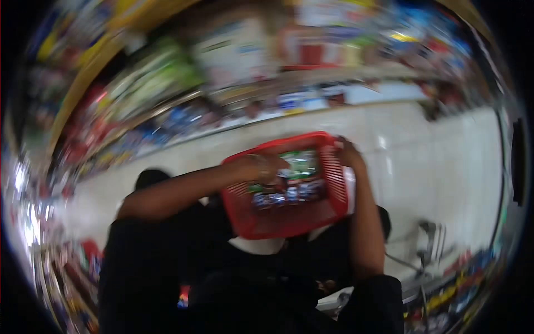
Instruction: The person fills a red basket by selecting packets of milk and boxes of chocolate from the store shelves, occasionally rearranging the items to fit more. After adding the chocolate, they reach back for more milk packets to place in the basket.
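A red plastic basket [278,227] with slotted sides is in front of my body, above the pale floor. My right hand [349,154] grips its right rim near the far corner. My left hand [271,167] reaches over the left side into the basket, right at the packets, its fingers smeared by motion. A green and clear packet [303,164] lies at the far side inside. Nearer to me is a row of shiny blue and white packets [289,195].
Shelves of packaged goods [233,53] run along the far side, blurred. More goods [456,292] line the lower right, by a grey metal object [429,242] on the tiled floor [400,145]. Further stock [72,273] stands at the lower left.
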Motion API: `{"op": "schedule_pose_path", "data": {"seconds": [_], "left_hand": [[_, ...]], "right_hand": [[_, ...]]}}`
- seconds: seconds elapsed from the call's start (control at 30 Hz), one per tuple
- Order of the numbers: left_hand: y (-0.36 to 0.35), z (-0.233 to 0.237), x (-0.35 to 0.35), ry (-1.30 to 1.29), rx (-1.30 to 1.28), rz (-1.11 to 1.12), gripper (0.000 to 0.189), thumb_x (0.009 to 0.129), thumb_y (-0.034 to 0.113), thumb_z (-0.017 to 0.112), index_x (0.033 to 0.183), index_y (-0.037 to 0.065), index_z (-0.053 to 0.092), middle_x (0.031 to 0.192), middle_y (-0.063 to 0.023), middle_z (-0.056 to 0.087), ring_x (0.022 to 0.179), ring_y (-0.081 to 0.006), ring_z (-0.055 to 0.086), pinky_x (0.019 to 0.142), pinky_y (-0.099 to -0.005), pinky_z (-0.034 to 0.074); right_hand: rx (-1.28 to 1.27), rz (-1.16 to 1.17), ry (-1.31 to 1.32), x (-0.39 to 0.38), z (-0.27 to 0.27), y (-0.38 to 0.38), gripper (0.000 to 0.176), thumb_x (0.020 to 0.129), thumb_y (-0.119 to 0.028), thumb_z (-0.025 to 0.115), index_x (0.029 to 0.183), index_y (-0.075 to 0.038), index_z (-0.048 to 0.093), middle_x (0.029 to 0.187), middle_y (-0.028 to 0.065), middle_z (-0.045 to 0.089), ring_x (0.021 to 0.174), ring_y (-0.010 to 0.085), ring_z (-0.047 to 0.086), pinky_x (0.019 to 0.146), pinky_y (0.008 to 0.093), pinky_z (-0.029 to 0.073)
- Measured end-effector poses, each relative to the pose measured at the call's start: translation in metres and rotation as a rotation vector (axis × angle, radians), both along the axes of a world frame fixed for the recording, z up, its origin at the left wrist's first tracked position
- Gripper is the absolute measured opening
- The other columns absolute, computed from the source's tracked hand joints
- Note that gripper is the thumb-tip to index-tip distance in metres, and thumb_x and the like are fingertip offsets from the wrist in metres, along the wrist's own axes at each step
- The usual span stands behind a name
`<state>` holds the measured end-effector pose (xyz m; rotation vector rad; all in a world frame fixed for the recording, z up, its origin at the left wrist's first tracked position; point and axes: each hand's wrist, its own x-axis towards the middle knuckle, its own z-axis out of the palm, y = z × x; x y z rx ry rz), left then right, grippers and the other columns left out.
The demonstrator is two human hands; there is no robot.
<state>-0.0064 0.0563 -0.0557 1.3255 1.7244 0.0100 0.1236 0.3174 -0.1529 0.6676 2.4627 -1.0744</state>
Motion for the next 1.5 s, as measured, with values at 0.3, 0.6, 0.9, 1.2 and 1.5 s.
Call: {"op": "schedule_pose_path", "data": {"seconds": [0.3,0.6,0.9,1.2,1.5], "left_hand": [[0.152,-0.005,-0.074,0.262,0.675,0.429,0.023,0.087,0.014,0.063,0.106,0.003,0.058,0.098,-0.0246,0.065,0.094,-0.0441,0.062,0.079,-0.0503,0.049],[0.242,-0.086,-0.077,0.354,0.462,0.467,0.033,0.089,0.01,0.06,0.122,0.005,0.056,0.108,-0.0235,0.065,0.1,-0.0392,0.064,0.084,-0.0477,0.052],[0.235,-0.1,-0.061,0.698,0.673,0.29,0.056,0.079,0.017,0.074,0.127,0.011,0.046,0.131,-0.017,0.048,0.118,-0.0396,0.051,0.09,-0.0487,0.051],[0.255,-0.102,-0.08,0.639,0.579,0.197,0.07,0.074,0.014,0.074,0.137,0.012,0.043,0.131,-0.0212,0.045,0.126,-0.0376,0.043,0.102,-0.0461,0.042],[0.249,-0.116,-0.078,0.777,0.664,0.135,0.071,0.081,0.026,0.072,0.142,0.017,0.036,0.139,-0.0237,0.041,0.127,-0.0443,0.042,0.101,-0.0493,0.046]], "right_hand": [[0.099,-0.113,-0.219,-0.015,0.05,-0.025,0.033,0.091,-0.022,0.057,0.121,-0.007,0.057,0.12,0.0201,0.064,0.113,0.0351,0.063,0.094,0.0481,0.05],[0.072,-0.172,-0.265,-0.014,0.064,-0.031,0.034,0.089,-0.012,0.057,0.123,-0.005,0.056,0.123,0.0185,0.064,0.115,0.0332,0.062,0.095,0.0453,0.05],[0.057,-0.188,-0.234,-0.013,0.061,-0.031,0.033,0.089,-0.015,0.056,0.12,-0.004,0.059,0.12,0.0194,0.065,0.113,0.0321,0.063,0.093,0.0443,0.051],[0.035,-0.201,-0.202,-0.01,0.065,-0.032,0.034,0.086,-0.016,0.057,0.118,-0.002,0.061,0.119,0.02,0.065,0.11,0.0331,0.065,0.09,0.0453,0.053],[0.041,-0.2,-0.172,-0.011,0.062,-0.03,0.033,0.085,-0.015,0.059,0.114,-0.004,0.067,0.124,0.0186,0.064,0.112,0.0329,0.064,0.091,0.0451,0.053]]}}
